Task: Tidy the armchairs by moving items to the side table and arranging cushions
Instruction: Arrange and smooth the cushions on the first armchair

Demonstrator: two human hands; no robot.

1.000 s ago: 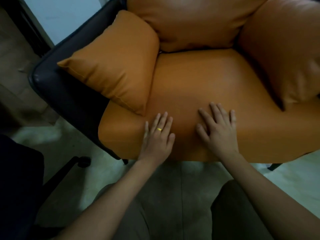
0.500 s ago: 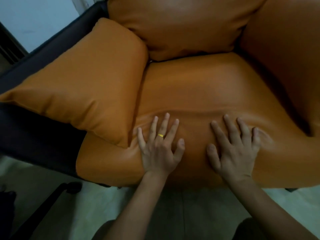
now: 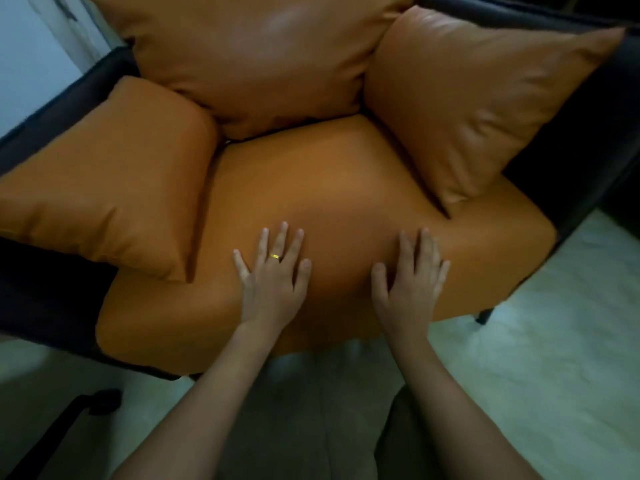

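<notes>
An armchair with a dark frame (image 3: pixel 588 140) holds an orange seat cushion (image 3: pixel 329 188). A back cushion (image 3: pixel 256 53) leans upright behind it. One side cushion (image 3: pixel 100 174) lies over the left arm, another side cushion (image 3: pixel 464 98) leans against the right arm. My left hand (image 3: pixel 273 278), wearing a gold ring, lies flat with spread fingers on the front of the seat cushion. My right hand (image 3: pixel 412 275) lies flat beside it, fingers straight, palm down on the same cushion. Neither hand holds anything.
Pale tiled floor (image 3: pixel 536 341) lies in front and to the right of the chair. A black chair leg with a caster (image 3: pixel 83 407) stands at the lower left. A chair foot (image 3: pixel 485 315) shows under the seat at right. My knees are at the bottom.
The view has tilted up and pulled back, showing the whole chair with the right side cushion. Both hands stay flat on the seat cushion's front; the creases around them have smoothed.
</notes>
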